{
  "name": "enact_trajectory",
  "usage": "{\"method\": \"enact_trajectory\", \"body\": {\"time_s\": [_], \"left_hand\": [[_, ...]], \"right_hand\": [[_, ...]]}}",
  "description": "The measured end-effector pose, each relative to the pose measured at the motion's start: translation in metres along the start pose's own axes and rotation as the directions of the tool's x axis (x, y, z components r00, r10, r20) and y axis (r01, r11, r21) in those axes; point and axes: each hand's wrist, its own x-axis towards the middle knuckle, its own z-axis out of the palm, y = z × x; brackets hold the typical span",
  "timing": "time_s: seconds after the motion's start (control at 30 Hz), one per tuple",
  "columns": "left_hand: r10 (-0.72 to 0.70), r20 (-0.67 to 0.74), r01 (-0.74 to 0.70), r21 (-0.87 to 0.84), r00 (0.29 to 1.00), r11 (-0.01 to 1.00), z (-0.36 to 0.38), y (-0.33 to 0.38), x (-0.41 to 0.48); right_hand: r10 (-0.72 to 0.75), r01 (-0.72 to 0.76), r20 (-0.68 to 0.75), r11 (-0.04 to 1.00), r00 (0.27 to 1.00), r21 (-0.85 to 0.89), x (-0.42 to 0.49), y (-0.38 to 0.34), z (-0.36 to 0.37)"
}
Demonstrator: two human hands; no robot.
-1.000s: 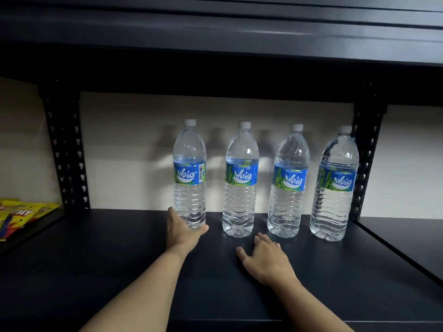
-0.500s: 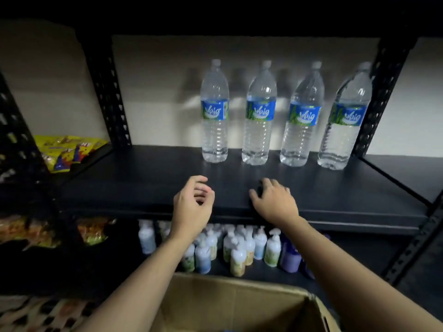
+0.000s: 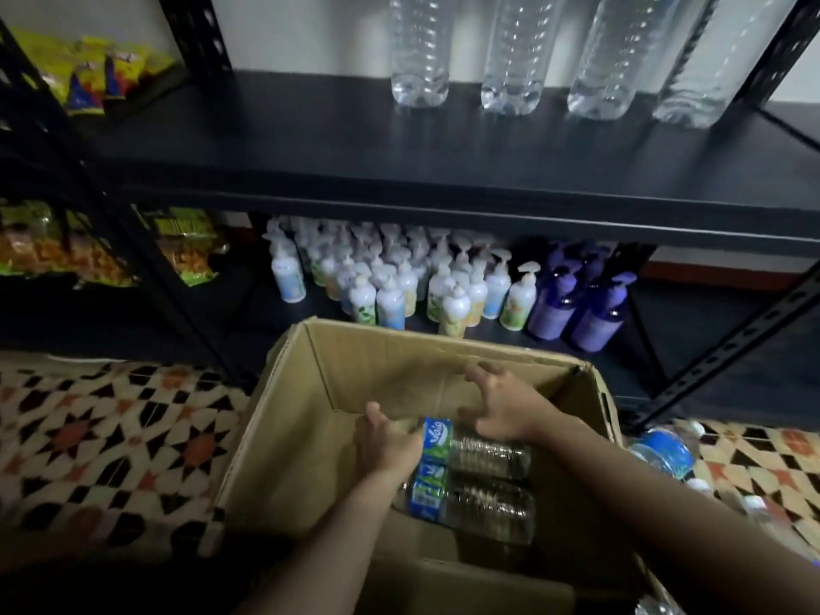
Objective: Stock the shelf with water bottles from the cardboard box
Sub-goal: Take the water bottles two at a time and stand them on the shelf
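At 10 o'clock, far left, lie snack packets (image 3: 97, 73), with patterned tiled floor (image 3: 102, 441) below them. The open cardboard box (image 3: 288, 437) stands on that floor at 6 o'clock of the view, in front of the black shelf (image 3: 399, 162). Inside it two water bottles lie on their sides, touching, long axes running 9 to 3 o'clock, blue labels toward 9, bases toward 3. The left hand (image 3: 390, 441) is at the neck end of the upper bottle (image 3: 483, 452), its grip closed round the bottle's shoulder, thumb up; the cap is hidden beneath it. The lower bottle (image 3: 479, 508) lies free just toward 6 o'clock. The right hand (image 3: 501, 406) is over the upper bottle's body, grip wide, fingers spread and bent; blur hides whether it touches. At 12 o'clock four bottles (image 3: 510, 51) stand upright in a row at the back of the shelf. Under it stand white pump bottles (image 3: 399, 286), then purple bottles (image 3: 577, 304). At 3 o'clock of the box loose bottles (image 3: 665, 454) lie on the floor.
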Motion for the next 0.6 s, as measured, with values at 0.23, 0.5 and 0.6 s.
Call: {"method": "enact_trajectory", "body": {"time_s": [0.23, 0.5, 0.6], "left_hand": [[-0.441, 0.132, 0.443, 0.013, 0.888, 0.896, 0.071, -0.038, 0.029], [-0.566, 0.452, 0.668, -0.095, 0.689, 0.738, 0.119, -0.055, 0.042], [-0.604, 0.401, 0.705, -0.177, 0.689, 0.687, 0.197, -0.157, 0.096]], "right_hand": [[0.092, -0.07, 0.29, 0.994, 0.953, -0.086, 0.047, 0.041, 0.081], [0.16, -0.166, 0.307, 0.986, 0.938, -0.009, 0.069, 0.094, 0.156], [0.162, -0.142, 0.198, 0.983, 0.967, -0.113, 0.074, 0.102, 0.173]]}}
